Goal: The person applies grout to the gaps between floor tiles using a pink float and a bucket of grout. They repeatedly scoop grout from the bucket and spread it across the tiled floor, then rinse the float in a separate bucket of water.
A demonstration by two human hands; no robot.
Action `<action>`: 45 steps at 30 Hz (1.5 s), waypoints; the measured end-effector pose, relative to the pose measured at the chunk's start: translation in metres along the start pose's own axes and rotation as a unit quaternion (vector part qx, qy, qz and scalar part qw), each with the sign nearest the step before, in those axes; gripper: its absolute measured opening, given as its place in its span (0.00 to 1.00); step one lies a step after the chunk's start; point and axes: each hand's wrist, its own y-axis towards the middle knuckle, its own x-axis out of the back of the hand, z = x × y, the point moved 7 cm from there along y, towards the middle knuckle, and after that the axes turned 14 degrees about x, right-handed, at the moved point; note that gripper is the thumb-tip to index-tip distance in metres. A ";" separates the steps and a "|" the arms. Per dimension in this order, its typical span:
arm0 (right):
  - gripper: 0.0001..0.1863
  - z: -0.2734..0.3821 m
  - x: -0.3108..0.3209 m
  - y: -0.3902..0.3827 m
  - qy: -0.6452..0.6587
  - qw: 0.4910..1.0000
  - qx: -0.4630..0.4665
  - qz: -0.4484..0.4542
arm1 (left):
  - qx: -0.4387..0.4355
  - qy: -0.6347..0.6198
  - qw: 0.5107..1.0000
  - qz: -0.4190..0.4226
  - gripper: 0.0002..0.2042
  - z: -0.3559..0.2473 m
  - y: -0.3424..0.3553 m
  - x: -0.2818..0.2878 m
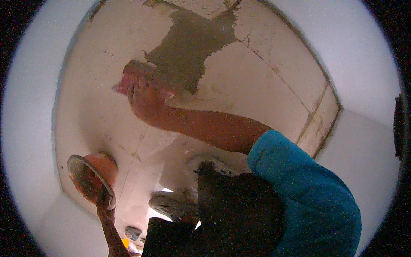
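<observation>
My right hand (pixel 147 96) reaches across to the left over the pale tiled floor, its fingers closed on a crumpled pinkish-red cloth (pixel 127 81). The cloth presses against the tiles at the left edge of a wet grey-brown cement patch (pixel 184 47). Whether it is cloth or a soft sponge is hard to make out in the blur. Down at the lower left, my left hand (pixel 105 206) grips the rim of an orange bowl (pixel 105 165). The bowl is tipped on its side, its dirty inside facing left and toward me.
White walls (pixel 342 47) border the tiled floor (pixel 252 81) on both sides. Thin joint lines and a small crack cross the tiles. Sandals (pixel 173 204) are on my feet below. Other footwear (pixel 132 232) lies near the bottom edge. A dark object (pixel 399 126) stands at the far right.
</observation>
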 end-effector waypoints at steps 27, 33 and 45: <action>0.19 -0.144 0.051 -0.067 -0.129 0.980 0.134 0.065 | 0.038 0.021 0.999 0.028 0.39 -0.001 -0.008 -0.027; 0.19 -0.175 0.006 -0.017 -0.132 0.985 0.101 0.049 | 0.064 0.012 0.998 0.020 0.40 0.002 -0.003 -0.016; 0.17 -0.203 -0.017 0.101 0.002 0.995 0.034 -0.098 | 0.043 0.002 0.998 0.052 0.31 0.013 0.004 0.008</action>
